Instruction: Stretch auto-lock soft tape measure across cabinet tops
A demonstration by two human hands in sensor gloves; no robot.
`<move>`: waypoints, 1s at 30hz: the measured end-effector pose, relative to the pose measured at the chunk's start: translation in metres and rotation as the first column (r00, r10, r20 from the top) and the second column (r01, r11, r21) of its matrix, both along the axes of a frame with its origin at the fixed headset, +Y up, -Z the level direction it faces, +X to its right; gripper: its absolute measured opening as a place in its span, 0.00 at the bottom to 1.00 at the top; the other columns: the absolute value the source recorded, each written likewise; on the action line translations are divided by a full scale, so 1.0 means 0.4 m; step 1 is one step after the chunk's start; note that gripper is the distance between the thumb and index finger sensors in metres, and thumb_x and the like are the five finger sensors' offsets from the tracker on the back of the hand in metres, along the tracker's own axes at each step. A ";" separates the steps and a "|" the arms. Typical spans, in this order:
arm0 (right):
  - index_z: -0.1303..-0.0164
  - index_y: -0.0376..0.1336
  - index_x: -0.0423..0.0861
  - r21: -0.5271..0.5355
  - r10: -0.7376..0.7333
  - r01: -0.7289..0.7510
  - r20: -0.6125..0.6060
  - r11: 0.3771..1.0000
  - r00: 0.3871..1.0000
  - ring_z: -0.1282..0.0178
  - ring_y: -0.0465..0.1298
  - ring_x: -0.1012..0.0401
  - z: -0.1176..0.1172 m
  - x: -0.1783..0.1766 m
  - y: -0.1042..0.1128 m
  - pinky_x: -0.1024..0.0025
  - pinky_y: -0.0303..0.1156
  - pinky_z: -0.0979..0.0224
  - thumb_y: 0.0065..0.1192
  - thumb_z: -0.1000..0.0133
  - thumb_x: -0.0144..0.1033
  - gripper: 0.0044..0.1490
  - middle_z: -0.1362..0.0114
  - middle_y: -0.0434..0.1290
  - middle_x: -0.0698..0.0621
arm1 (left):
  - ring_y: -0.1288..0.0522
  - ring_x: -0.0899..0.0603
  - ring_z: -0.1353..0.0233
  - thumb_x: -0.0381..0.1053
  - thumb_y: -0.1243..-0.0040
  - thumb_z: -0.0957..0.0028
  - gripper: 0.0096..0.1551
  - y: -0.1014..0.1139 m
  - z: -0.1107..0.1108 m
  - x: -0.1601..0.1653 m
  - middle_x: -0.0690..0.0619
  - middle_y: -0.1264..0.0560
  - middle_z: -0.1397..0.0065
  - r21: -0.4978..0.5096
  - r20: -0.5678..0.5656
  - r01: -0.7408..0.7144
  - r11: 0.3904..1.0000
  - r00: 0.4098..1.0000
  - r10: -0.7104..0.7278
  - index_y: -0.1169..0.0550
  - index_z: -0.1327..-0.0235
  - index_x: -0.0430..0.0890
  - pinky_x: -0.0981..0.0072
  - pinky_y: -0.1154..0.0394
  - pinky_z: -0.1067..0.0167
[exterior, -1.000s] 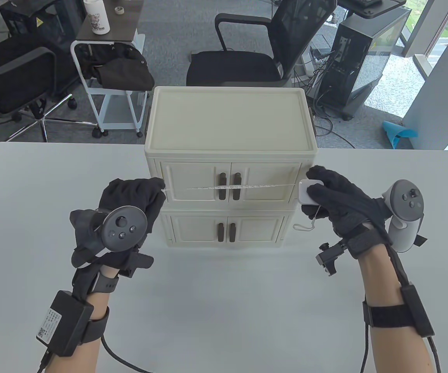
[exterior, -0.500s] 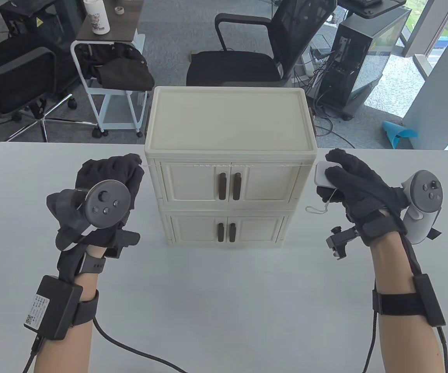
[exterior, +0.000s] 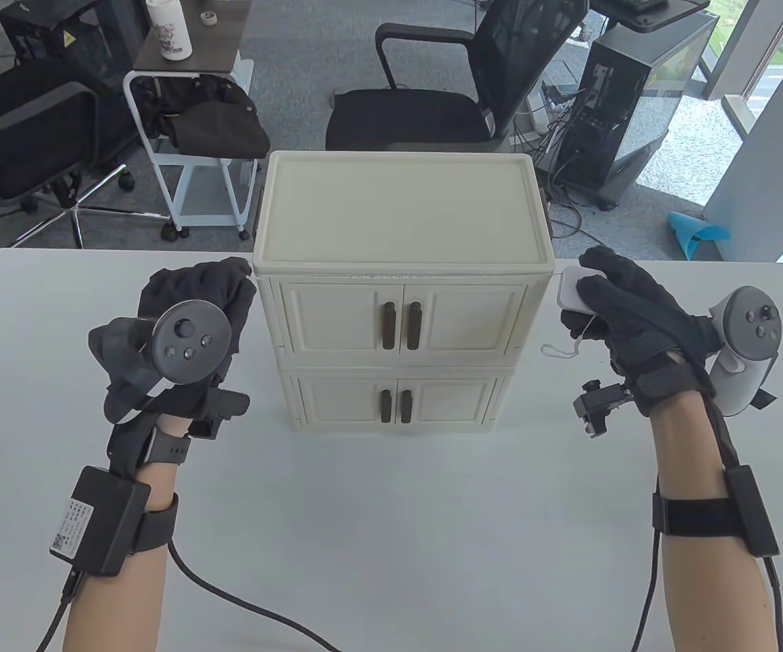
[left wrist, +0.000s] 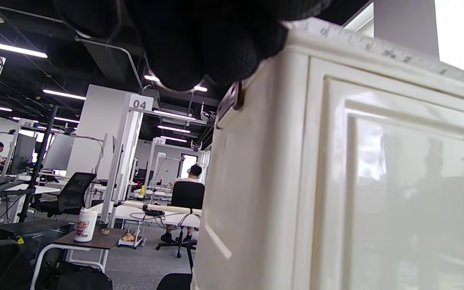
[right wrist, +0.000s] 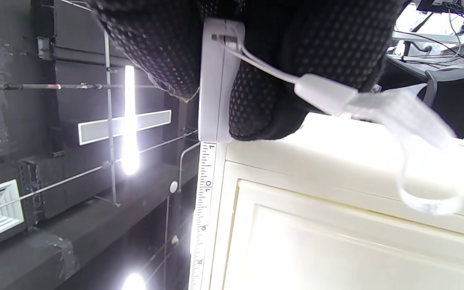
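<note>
A cream two-tier cabinet [exterior: 401, 224] stands at the table's back middle. The white soft tape [exterior: 391, 276] runs taut along the front top edge of the cabinet. My left hand [exterior: 201, 299] pinches the tape's free end at the top left corner; the left wrist view shows the tape [left wrist: 381, 46] lying on that edge. My right hand [exterior: 618, 299] grips the white tape measure case [exterior: 571, 288] just off the top right corner, its wrist loop [exterior: 561, 350] hanging down. The right wrist view shows the case [right wrist: 216, 80] and the tape [right wrist: 204, 209] leaving it.
The white table [exterior: 391, 530] spreads in front of the cabinet. Behind it stand a black office chair [exterior: 445, 81], a white cart [exterior: 187, 129] with dark cloth, and a computer tower [exterior: 635, 88].
Both hands rose and moved away from me, lifting the taut tape from the upper doors to the cabinet's front top edge. The hands spread wider apart.
</note>
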State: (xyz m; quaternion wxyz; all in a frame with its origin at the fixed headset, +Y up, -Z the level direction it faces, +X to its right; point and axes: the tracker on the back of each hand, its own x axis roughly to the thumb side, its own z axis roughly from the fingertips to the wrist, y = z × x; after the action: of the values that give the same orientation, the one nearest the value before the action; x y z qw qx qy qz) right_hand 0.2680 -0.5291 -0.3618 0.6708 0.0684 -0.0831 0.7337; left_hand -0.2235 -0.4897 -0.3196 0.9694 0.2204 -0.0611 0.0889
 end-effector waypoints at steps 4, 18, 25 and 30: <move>0.26 0.62 0.35 0.007 -0.004 0.004 0.003 1.000 1.000 0.51 0.85 0.50 -0.002 0.000 0.000 0.56 0.82 0.49 0.71 0.40 0.36 0.35 0.37 0.78 0.35 | 0.22 0.45 0.26 0.58 0.54 0.33 0.23 -0.004 -0.010 0.001 0.59 0.23 0.29 -0.009 -0.001 -0.016 1.000 1.000 0.016 0.28 0.29 0.52 0.35 0.33 0.25; 0.26 0.62 0.36 0.007 -0.026 0.026 -0.004 1.000 1.000 0.51 0.85 0.50 -0.008 -0.007 -0.001 0.56 0.82 0.48 0.71 0.39 0.36 0.35 0.36 0.77 0.35 | 0.23 0.45 0.25 0.57 0.55 0.33 0.23 -0.001 -0.021 0.001 0.59 0.24 0.28 -0.011 -0.008 -0.045 0.999 0.999 0.045 0.29 0.29 0.52 0.35 0.34 0.24; 0.26 0.61 0.36 0.006 -0.024 0.024 -0.006 1.000 1.000 0.51 0.85 0.50 -0.013 -0.007 0.000 0.55 0.82 0.48 0.71 0.39 0.36 0.35 0.36 0.77 0.35 | 0.23 0.45 0.24 0.57 0.55 0.33 0.23 0.000 -0.023 0.000 0.58 0.24 0.27 -0.011 -0.007 -0.054 0.998 0.999 0.054 0.30 0.28 0.52 0.35 0.34 0.24; 0.26 0.61 0.36 0.006 -0.029 0.029 -0.010 1.000 1.000 0.51 0.85 0.50 -0.013 -0.007 0.000 0.55 0.82 0.48 0.71 0.39 0.36 0.35 0.36 0.77 0.35 | 0.23 0.45 0.24 0.57 0.55 0.33 0.23 0.000 -0.025 -0.001 0.59 0.24 0.27 -0.010 -0.005 -0.059 0.998 0.998 0.059 0.30 0.28 0.53 0.34 0.34 0.24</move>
State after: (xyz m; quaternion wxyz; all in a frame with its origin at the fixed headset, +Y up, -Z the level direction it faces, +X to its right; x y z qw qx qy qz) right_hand 0.2653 -0.5289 -0.3671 0.6817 0.0728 -0.0833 0.7232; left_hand -0.2239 -0.4898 -0.3295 0.9676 0.2174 -0.0518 0.1173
